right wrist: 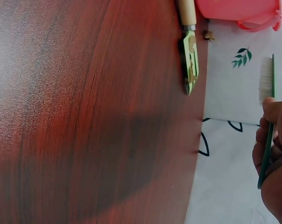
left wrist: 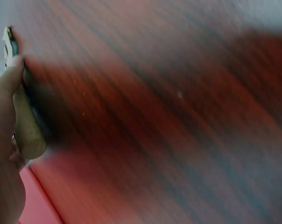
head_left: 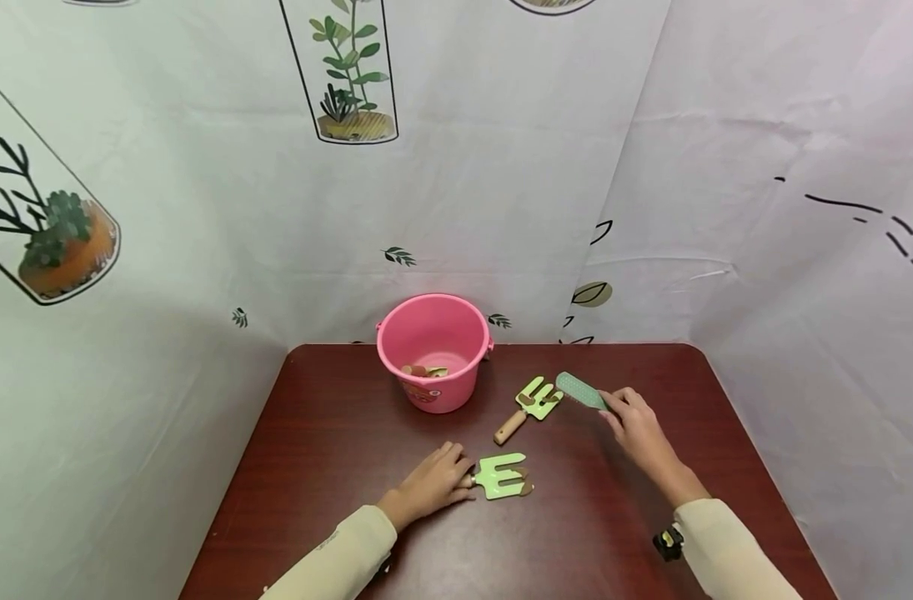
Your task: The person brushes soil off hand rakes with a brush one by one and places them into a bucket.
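My left hand (head_left: 435, 482) grips the wooden handle (left wrist: 28, 126) of a light green garden hand fork (head_left: 499, 477), whose prongs point right and carry brown smears. In my right hand (head_left: 639, 429) is a green brush (head_left: 580, 390), held by its handle above the table; its pale bristles (right wrist: 266, 80) show in the right wrist view. A second green hand fork (head_left: 539, 398) with brown patches lies left of the brush head, its wooden handle toward the person. In the left wrist view only part of the hand and the fork handle show.
A pink bucket (head_left: 459, 385) stands at the back of the dark red-brown table (head_left: 336, 450), with wooden-handled items (head_left: 424, 371) inside that are only partly visible. A white cloth with printed plants (head_left: 501, 208) hangs behind and beside the table.
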`<state>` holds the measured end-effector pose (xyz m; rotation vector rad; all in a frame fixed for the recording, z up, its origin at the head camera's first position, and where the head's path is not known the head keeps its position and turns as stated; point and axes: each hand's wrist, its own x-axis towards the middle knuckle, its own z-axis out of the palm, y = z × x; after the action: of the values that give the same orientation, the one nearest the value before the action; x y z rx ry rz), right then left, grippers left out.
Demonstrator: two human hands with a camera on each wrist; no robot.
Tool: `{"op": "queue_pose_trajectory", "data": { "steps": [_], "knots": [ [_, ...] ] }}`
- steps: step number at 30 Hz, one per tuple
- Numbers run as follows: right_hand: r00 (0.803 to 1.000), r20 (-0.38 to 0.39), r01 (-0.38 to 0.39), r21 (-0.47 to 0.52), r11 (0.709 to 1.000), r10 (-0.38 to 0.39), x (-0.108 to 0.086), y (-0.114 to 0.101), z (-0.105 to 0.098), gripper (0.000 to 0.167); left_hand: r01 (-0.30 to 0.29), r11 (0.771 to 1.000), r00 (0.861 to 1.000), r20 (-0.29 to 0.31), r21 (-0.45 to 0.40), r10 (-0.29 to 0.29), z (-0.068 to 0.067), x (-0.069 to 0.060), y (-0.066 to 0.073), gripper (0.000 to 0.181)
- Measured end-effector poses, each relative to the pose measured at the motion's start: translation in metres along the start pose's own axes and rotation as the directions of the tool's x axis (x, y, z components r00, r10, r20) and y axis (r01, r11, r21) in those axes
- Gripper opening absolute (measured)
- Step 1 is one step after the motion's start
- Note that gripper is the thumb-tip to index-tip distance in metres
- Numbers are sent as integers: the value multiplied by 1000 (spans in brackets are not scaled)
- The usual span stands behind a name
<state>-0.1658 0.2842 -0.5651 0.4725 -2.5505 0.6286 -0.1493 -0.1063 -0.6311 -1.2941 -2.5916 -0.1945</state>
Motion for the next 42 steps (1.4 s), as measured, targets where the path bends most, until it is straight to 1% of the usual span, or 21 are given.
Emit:
{"op": "queue_pose_trajectory", "data": {
  "steps": [3,9,11,17,20,26,31,37,40,42],
  "knots": [
    [1000,-7,10,6,1000,-10,-1,0,-1,39,24,1000,999,-35,-8,-24,3,-2,3,37],
    [1000,-5,14,11,1000,-14,-2,-1,-3,40,35,999,993,-115,-11,-37,10,-3,10,22],
    [1000,-3,10,13,1000,-10,-1,-1,-3,39,46,999,990,-131,-3,-46,12,-3,11,19],
    [1000,-2,5,20,1000,-5,0,0,-4,40,129,991,984,-128,34,-124,12,-2,16,21],
    [1000,-2,8,16,1000,-8,0,2,-4,40,170,985,979,-123,36,-165,12,-3,17,22],
    [1000,3,8,11,1000,-8,-2,3,-6,42,224,974,967,-132,34,-218,12,-5,18,22],
    [1000,-1,11,14,1000,-11,-2,2,-7,41,252,963,961,-144,94,-238,14,-6,19,20],
    [1000,0,17,14,1000,-17,-2,1,-7,40,251,952,957,-192,174,-217,12,-4,20,15],
    [1000,0,26,13,1000,-26,-2,1,-7,40,253,949,956,-200,189,-215,8,-1,19,15],
    [1000,-2,32,13,999,-32,-1,2,-6,40,254,950,956,-196,182,-218,5,2,18,15]
  ]
}}
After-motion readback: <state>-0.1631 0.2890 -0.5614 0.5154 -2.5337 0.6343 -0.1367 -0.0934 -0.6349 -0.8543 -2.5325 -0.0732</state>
